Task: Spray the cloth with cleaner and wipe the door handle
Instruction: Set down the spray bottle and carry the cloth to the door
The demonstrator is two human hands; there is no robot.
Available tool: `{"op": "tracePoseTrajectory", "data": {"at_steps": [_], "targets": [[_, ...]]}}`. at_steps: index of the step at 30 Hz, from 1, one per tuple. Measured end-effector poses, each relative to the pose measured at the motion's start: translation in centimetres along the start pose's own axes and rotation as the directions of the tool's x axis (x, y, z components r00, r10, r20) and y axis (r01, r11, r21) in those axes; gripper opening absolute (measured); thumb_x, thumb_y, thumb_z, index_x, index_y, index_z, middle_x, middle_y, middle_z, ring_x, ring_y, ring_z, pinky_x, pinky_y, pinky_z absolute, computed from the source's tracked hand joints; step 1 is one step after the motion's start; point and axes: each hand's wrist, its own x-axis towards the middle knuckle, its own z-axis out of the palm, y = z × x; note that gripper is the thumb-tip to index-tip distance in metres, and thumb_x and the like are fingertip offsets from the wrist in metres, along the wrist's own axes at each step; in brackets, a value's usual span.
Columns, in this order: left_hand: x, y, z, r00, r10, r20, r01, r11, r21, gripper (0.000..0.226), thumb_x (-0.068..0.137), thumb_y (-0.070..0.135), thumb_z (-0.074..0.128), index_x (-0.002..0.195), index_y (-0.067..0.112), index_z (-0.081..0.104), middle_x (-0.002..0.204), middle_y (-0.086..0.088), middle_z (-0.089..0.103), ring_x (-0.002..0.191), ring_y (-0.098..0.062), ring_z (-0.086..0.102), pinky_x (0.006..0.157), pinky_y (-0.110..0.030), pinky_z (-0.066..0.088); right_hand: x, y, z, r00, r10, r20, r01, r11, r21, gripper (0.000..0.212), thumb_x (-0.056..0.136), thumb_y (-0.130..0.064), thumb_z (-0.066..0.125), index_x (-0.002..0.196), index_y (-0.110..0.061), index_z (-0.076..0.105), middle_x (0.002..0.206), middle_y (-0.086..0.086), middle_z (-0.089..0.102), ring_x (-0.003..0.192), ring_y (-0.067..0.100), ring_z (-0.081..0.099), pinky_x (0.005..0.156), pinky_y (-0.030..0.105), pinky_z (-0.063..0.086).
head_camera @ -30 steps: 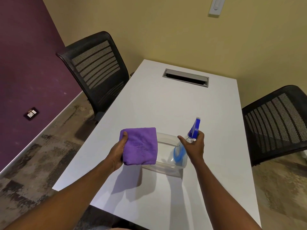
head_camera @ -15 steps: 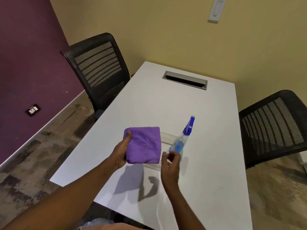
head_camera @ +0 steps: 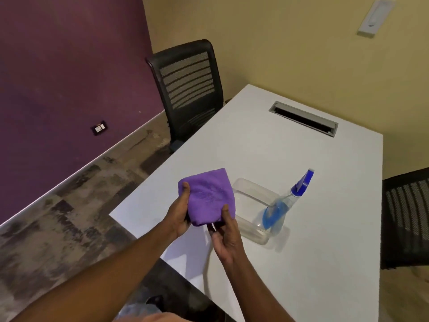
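Both the left hand (head_camera: 180, 213) and right hand (head_camera: 226, 240) grip the folded purple cloth (head_camera: 209, 196).

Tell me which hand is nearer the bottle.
Right. The right hand pinches the cloth at its lower right corner, just left of the bottle. The left hand grips the cloth's left edge, farther from it.

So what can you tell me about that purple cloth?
The purple cloth looks soft and fuzzy, like microfibre, and is folded into a thick pad. It is held in the air over the near corner of the white table. The left hand grips its left edge, thumb on top; the right hand pinches its lower right corner. A faint darker patch marks its middle.
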Motion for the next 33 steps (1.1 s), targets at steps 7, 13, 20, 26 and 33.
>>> {"op": "tracePoseTrajectory", "data": {"at_steps": [7,13,20,26,33], "targets": [[-2.6,1.3,-4.0,0.994,0.098,-0.037,-0.099,0.995,-0.021,0.055,0.092,0.057,0.043,0.124,0.016,0.06,0.117,-0.013,0.069,0.1,-0.033,0.069,0.074,-0.039,0.057,-0.7,3.9,2.7,0.996,0.061,0.058,-0.053,0.99,-0.129,0.047,0.084,-0.015,0.072,0.129,-0.016,0.056,0.123,0.017,0.064,0.113,0.041,0.062,0.083,0.055,0.055],[-5.3,4.2,-8.9,0.964,0.18,-0.197,-0.194,0.979,-0.058,0.057,0.075,0.063,0.064,0.1,0.013,0.074,0.104,-0.012,0.074,0.094,-0.028,0.072,0.068,-0.033,0.058,-1.4,8.0,4.8,0.996,0.003,0.093,0.032,0.929,-0.368,0.038,0.084,-0.023,0.071,0.119,-0.027,0.061,0.113,0.005,0.071,0.103,0.035,0.067,0.071,0.045,0.057],[-10.8,9.1,-18.1,0.943,0.228,-0.242,-0.24,0.971,-0.021,0.038,0.069,0.046,0.072,0.09,0.015,0.073,0.09,-0.004,0.076,0.083,-0.016,0.07,0.067,-0.024,0.057,-4.3,15.6,9.2,0.979,-0.043,0.201,0.151,0.815,-0.56,0.039,0.093,-0.023,0.062,0.131,-0.017,0.056,0.122,0.005,0.069,0.107,0.022,0.067,0.077,0.041,0.058],[-16.6,11.4,-26.6,0.935,0.244,-0.258,-0.251,0.968,0.006,0.049,0.071,0.044,0.072,0.104,0.008,0.07,0.099,-0.009,0.075,0.087,-0.018,0.072,0.077,-0.029,0.058,-6.7,23.8,12.8,0.953,-0.077,0.293,0.265,0.684,-0.68,0.036,0.095,-0.017,0.059,0.128,-0.005,0.053,0.125,0.013,0.065,0.099,0.005,0.068,0.073,0.019,0.056],[-22.7,13.0,-35.8,0.869,0.302,-0.393,-0.309,0.95,0.047,0.044,0.085,0.036,0.066,0.103,-0.005,0.068,0.098,-0.017,0.074,0.09,-0.028,0.069,0.084,-0.037,0.054,-8.6,32.9,16.3,0.926,0.133,0.353,0.17,0.687,-0.707,0.046,0.092,-0.034,0.065,0.13,-0.012,0.054,0.126,0.011,0.066,0.114,0.026,0.065,0.091,0.044,0.055]]}}
